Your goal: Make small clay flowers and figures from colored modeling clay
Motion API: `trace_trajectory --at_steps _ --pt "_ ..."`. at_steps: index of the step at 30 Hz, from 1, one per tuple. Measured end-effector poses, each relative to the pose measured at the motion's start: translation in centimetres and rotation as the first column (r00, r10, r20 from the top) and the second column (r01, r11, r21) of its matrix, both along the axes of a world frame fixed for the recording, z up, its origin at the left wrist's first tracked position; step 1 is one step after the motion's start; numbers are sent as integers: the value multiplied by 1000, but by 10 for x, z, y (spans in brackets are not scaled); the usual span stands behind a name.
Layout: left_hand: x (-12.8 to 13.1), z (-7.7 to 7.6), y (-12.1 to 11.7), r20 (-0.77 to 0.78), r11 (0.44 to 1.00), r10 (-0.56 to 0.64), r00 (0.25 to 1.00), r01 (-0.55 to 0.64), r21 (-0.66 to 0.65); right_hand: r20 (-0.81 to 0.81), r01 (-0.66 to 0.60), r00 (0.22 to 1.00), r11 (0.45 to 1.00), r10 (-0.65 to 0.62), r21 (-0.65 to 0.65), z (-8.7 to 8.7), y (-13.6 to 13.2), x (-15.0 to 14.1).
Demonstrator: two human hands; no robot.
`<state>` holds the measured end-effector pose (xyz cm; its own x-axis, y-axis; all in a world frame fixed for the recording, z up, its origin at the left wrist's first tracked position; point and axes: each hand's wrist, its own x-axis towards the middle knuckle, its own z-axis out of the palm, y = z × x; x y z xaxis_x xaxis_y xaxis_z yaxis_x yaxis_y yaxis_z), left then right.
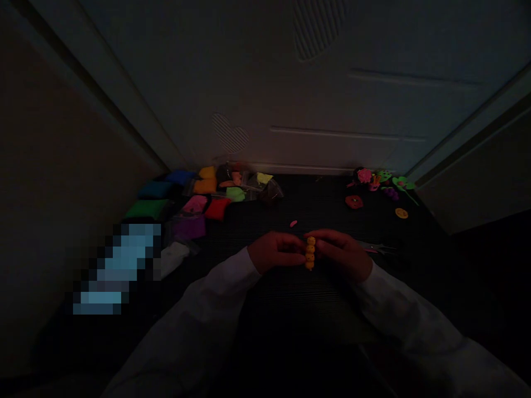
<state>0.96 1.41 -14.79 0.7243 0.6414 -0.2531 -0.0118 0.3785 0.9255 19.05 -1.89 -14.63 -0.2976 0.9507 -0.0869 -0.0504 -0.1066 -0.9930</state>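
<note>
In the dim head view, a small yellow clay figure [310, 253] made of several balls in a row stands upright between my hands. My left hand [276, 251] grips it from the left, thumb and fingertips against its side. From the right, the fingers of my right hand [344, 251] close on its other side; some of their tips are hidden. A small pink clay piece [293, 224] lies on the dark table [265, 224] just beyond my left hand.
Scissors [377, 247] lie right of my right hand. Bagged coloured clay packs [205, 185] crowd the back left, near a blurred bright screen [120, 265]. At the back right sit small clay models, including a pink flower [364, 176], a red disc [354, 202] and a yellow disc [401, 213].
</note>
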Motion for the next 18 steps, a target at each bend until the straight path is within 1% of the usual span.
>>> trace_trajectory --at_steps 5,7,9,11,13,15,18 --pt "-1 -3 0 5 1000 -18 1000 18 -6 12 0 1000 1000 0 -31 0 0 1" --pt "-1 -4 2 -6 1000 0 1000 -1 -5 15 21 1000 999 -20 -43 0 1 2" --pt "-2 -5 5 -12 998 60 998 -60 8 27 53 998 997 -51 -52 1 3 4" --pt "-3 -6 9 9 988 154 988 -154 17 48 89 995 994 -86 -56 2 7 7" --pt "-4 -5 12 43 970 243 969 -243 -2 72 111 992 992 -107 -59 0 11 9" --pt "-6 -4 16 77 950 311 947 -310 -34 87 101 992 992 -94 -80 -2 13 10" --pt "-9 -3 20 126 923 385 914 -381 -51 100 26 995 988 -11 -153 -6 14 10"
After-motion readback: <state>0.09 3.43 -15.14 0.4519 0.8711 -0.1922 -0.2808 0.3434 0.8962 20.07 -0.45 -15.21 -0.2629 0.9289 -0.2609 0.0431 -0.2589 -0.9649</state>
